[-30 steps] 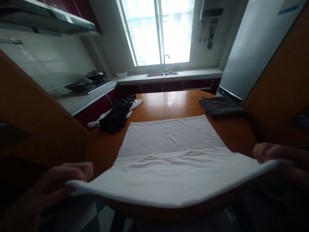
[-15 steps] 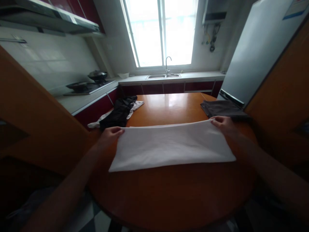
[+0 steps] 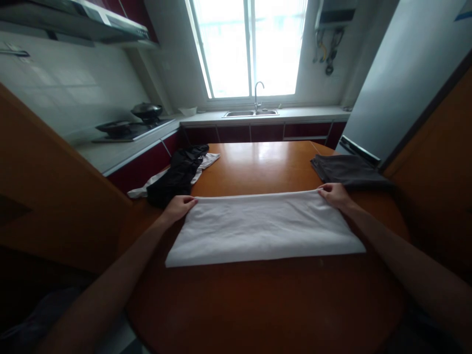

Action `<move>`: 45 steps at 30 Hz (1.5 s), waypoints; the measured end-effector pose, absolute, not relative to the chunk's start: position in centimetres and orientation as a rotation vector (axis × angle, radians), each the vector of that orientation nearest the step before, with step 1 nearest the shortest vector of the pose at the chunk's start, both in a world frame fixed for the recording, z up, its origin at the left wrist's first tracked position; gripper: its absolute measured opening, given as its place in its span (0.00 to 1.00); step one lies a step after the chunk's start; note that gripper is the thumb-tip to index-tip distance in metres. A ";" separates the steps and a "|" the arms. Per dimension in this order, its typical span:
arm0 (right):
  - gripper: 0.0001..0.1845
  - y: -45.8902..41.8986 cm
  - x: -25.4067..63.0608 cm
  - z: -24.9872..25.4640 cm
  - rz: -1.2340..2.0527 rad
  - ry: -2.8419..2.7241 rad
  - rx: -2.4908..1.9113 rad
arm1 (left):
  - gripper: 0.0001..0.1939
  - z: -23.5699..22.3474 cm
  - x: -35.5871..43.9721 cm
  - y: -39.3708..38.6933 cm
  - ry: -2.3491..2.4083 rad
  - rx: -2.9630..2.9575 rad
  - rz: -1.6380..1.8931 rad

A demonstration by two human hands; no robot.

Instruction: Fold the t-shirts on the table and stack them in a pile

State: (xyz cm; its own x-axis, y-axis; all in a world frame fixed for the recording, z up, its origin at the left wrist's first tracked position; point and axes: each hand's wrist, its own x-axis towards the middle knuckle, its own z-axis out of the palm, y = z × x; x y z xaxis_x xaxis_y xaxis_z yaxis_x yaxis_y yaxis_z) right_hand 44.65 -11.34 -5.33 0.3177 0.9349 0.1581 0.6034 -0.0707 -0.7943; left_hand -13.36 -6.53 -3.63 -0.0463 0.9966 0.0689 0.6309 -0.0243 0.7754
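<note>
A white cloth (image 3: 265,228), folded into a wide strip, lies across the wooden table (image 3: 265,300); whether it is a garment I cannot tell. My left hand (image 3: 179,206) pinches its far left corner between thumb and fingers. At the far right corner, my right hand (image 3: 335,193) grips the cloth the same way. The far edge runs nearly straight between both hands, and slight wrinkles show on the upper face. Close beyond my left hand lies a heap of black clothing (image 3: 177,172). Folded dark grey fabric (image 3: 350,170) rests just beyond my right hand.
White fabric (image 3: 204,164) sticks out from under the black heap. Past the table are a counter with a sink (image 3: 250,113) and a stove with a lidded wok (image 3: 146,111) at left. A fridge (image 3: 383,98) stands at right, beyond the table's rounded edge.
The cloth's far edge has come down toward the table and nearer to me, both hands keeping hold of its corners. My hands are slightly closer together. The camera view has shifted slightly.
</note>
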 end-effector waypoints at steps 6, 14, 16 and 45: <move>0.12 -10.8 44.9 -5.3 0.460 -1.402 -1.767 | 0.29 -3.7 -13.7 -6.0 1.728 1.735 0.918; 0.12 -9.8 45.3 -6.9 0.392 -1.491 -1.876 | 0.22 -4.8 -13.0 -5.0 1.796 1.827 0.865; 0.13 -10.1 45.3 -6.7 0.329 -1.572 -1.947 | 0.21 -4.8 -13.0 -5.0 1.837 1.892 0.816; 0.39 -15.3 33.2 -7.1 0.166 -2.138 -2.042 | 0.31 -6.8 7.6 -16.4 1.382 2.776 0.136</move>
